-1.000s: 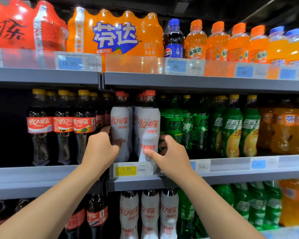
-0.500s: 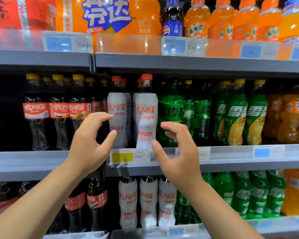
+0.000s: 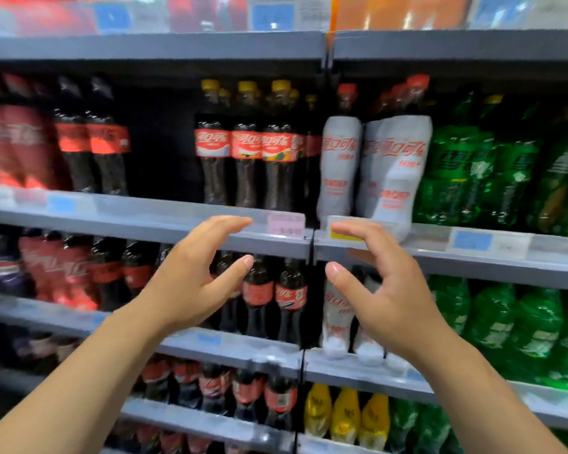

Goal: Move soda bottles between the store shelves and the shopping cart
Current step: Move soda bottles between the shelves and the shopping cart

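1. Hands: we see the left hand (image 3: 191, 283) and the right hand (image 3: 391, 290) both empty. Their fingers are loosely bent and the palms face each other with a gap between, in front of the shelf (image 3: 145, 221) edge.
2. Direction: the white bottles (image 3: 340, 165) stand on that shelf, above the hands and to the right. We judge the right hand nearer, almost straight under them, while the left would have to cross over.
3. Axis: they stand upright, caps up, so we would expect a grip round the body from the front.
4. Count: we make out two white bottles in the front row, and what seems a third between and behind them. Blur keeps us from being sure of more.
5. Neighbours: three yellow-capped cola bottles (image 3: 246, 158) stand just left of them. Green bottles (image 3: 456, 172) stand just right, too smeared to count.
6. Cart: none in view.
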